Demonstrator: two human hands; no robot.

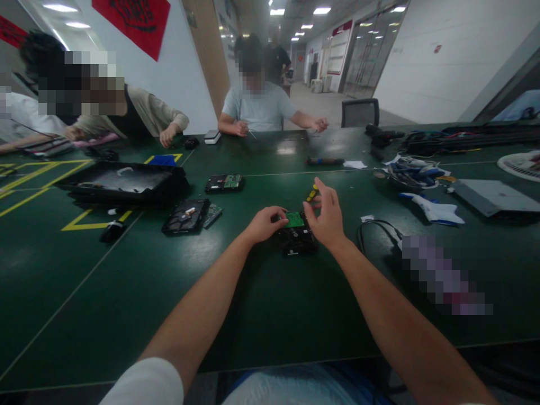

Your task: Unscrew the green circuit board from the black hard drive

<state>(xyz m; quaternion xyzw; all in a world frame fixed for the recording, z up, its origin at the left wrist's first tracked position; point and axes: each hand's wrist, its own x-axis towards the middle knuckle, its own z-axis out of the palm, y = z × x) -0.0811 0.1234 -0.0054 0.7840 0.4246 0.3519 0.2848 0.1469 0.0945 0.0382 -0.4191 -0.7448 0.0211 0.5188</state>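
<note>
Resting between both hands, hard drive (296, 236): L fingers (276, 216) gripping its edge, R fingers (318, 197) w/ screwdriver (311, 194).

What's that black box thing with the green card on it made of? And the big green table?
The hard drive looks like black metal, dull and dark. Its green board looks like printed circuit board, flat and bright green. The left hand and right hand touch it. The table seems covered with a smooth green mat; lamps reflect softly.

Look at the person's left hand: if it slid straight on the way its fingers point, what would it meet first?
The left hand points right, at the hard drive's green circuit board, which its fingertips already seem to touch. Beyond lies the right hand; depth is unclear.
</note>
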